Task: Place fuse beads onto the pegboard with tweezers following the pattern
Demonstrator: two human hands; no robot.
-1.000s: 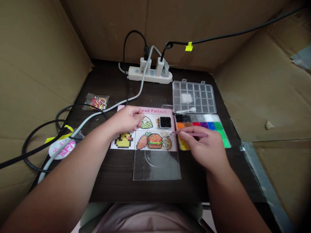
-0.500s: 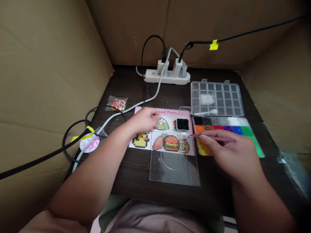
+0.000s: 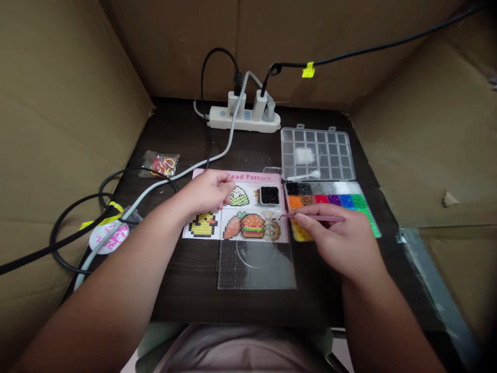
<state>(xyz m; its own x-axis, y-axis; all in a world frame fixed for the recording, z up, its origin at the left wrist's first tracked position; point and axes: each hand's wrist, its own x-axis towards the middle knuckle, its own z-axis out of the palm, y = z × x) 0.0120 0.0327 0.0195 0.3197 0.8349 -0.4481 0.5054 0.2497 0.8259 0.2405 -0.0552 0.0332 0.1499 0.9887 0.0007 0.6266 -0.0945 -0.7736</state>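
My right hand is closed around pink tweezers, whose tip points left over the right side of the clear pegboard. The board lies partly on a printed bead pattern sheet showing a duck, a carrot and a burger. A small square tray of black beads sits at the board's upper right. My left hand rests on the sheet's upper left with fingers curled together; what they pinch, if anything, is hidden. Whether the tweezers' tip holds a bead is too small to tell.
An open case of coloured beads lies at right, its lid tilted back with a white scoop on it. Behind stands a white power strip with cables. At left are a bag of coloured bits and a round pink-dotted disc.
The head view has turned slightly right, so everything sits further left in the picture. Both hands keep nearly the same places relative to the sheet and board.
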